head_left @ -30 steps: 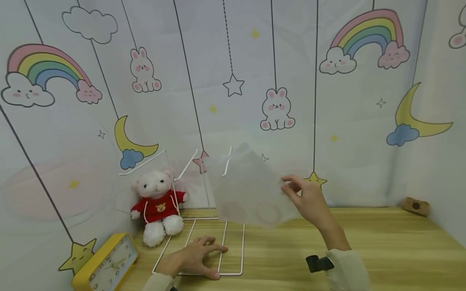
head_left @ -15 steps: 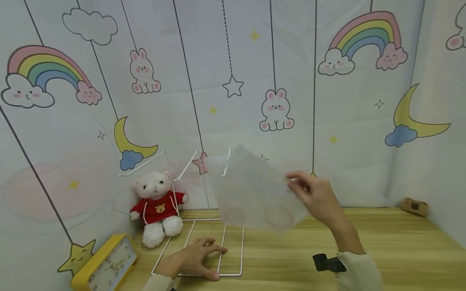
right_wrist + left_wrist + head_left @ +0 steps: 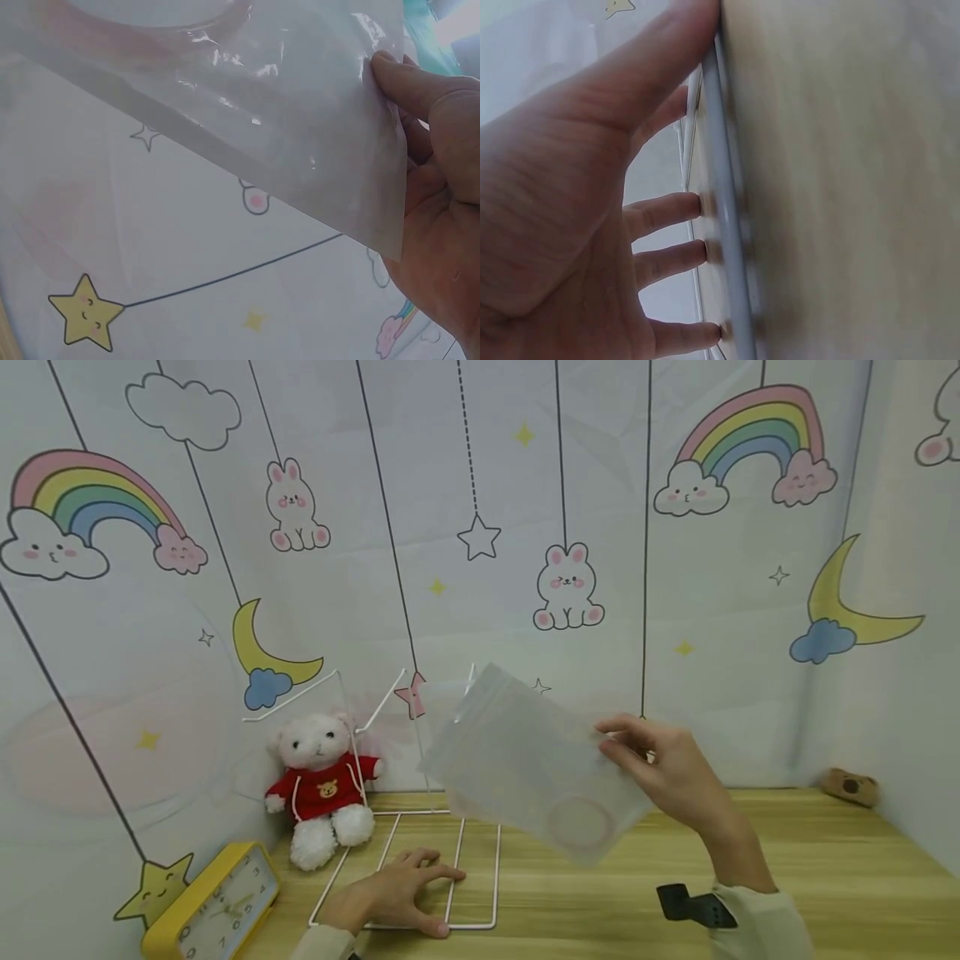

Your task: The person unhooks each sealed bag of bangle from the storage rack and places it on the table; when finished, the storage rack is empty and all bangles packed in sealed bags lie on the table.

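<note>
One clear plastic bag (image 3: 517, 760) held up, tilted, at the right side of the wire rack (image 3: 497, 872); your right hand (image 3: 663, 772) pinches its edge. Your left hand (image 3: 397, 889) rests on the rack's base, fingers spread; teddy bear (image 3: 322, 789) by its back-left corner.

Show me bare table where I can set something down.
The table is bare right of the rack, out to the brown item in the far corner, though the bag and right hand hover over part. Crowded: the left, with clock, bear, rack and left hand.
</note>
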Tool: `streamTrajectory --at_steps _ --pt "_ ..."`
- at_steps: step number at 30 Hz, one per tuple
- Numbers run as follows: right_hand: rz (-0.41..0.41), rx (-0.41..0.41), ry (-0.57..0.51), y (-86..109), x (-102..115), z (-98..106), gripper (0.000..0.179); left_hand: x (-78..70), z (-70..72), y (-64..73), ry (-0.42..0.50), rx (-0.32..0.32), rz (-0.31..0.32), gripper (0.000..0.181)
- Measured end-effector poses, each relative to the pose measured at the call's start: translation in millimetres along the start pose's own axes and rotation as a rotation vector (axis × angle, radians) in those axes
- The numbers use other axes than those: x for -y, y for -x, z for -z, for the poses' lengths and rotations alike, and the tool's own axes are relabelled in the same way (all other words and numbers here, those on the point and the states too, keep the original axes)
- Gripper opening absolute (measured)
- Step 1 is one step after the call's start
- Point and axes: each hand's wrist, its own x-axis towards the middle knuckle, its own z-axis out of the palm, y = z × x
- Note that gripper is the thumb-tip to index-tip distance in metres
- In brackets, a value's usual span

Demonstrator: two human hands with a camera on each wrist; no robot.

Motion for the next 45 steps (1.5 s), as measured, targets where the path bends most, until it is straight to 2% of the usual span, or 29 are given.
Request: streamTrajectory --at_steps 2,7,12,18,26,34,40,45 --pt "0.001 -0.003 -0.002 0.3 1.4 1.3 0.02 -13.1 7.3 5.4 0.001 0.018 0.013 0.067" --pt "0.021 -0.043 0.019 1.9 2.9 6.6 0.023 -26.2 13.7 11.1 -0.01 0.025 0.019 0.067" --pt "0.024 -0.104 0.03 4.6 2.6 15.4 0.029 -26.5 13.4 10.9 -0.022 0.018 0.012 0.068" --pt "-0.045 -0.181 0.034 12.5 0.0 30.3 0.032 -27.3 13.7 10.5 -0.01 0.019 0.015 0.069" --pt "-0.105 -0.322 0.022 20.2 -7.8 48.1 0.028 -24.9 11.6 8.7 -0.017 0.015 0.023 0.068" --pt "-0.225 -0.389 0.102 25.9 -15.7 56.4 0.026 -24.3 10.4 8.6 -0.011 0.006 0.011 0.069" --pt "-0.257 -0.385 0.136 27.5 -26.5 56.6 0.027 -24.6 9.6 6.9 -0.008 0.006 0.0 0.069" --pt "-0.266 -0.308 0.17 26.4 -39.5 48.2 0.026 -25.8 11.0 9.0 -0.01 -0.004 -0.009 0.069"
